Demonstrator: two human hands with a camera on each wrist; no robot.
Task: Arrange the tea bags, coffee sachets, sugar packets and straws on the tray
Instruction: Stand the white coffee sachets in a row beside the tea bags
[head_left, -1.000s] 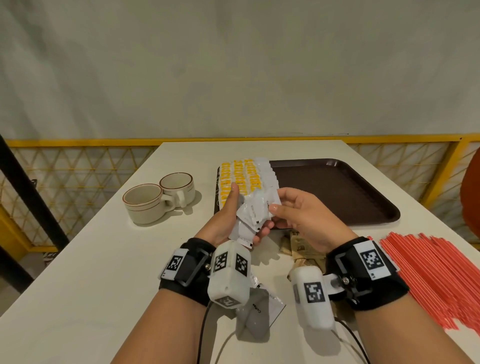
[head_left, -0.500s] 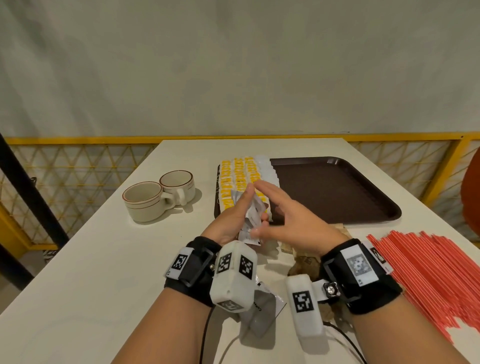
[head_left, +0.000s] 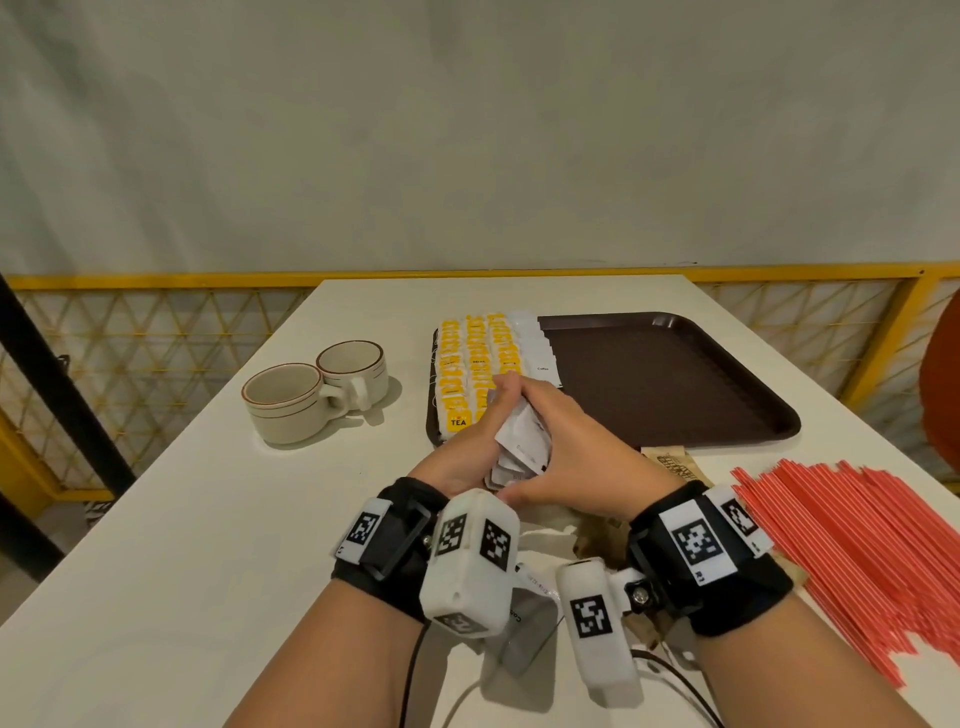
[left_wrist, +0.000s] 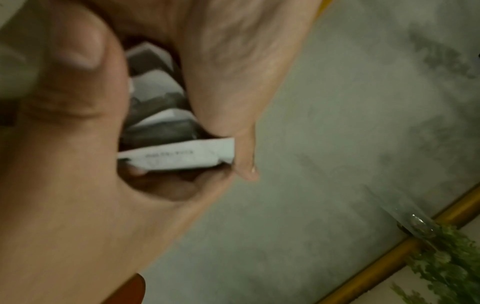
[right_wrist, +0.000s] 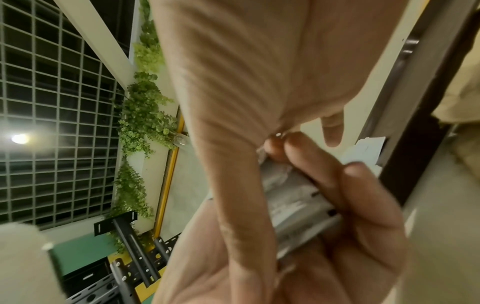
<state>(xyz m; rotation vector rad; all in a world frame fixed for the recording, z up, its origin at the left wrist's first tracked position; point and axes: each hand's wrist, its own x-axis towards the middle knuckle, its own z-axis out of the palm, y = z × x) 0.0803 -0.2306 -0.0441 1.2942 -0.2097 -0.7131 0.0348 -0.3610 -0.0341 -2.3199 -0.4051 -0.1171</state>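
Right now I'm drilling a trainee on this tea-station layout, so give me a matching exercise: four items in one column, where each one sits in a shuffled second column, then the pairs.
Items:
1. yellow tea bags
2. red straws
3. two cups
4. white sachets

Places:
A. table, right of the hands
B. held between left hand and right hand
C. left part of the brown tray
D. table, left of the tray

Pairs: 1-C, 2-A, 3-D, 4-B

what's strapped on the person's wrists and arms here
Each wrist carries a black strap: left wrist strap, right wrist strap. Both bear white plates printed with black square codes. A rounded white camera housing hangs inside each wrist, left housing and right housing, also code-marked. Thin dark cables trail toward the body. The forearms show no sleeves.
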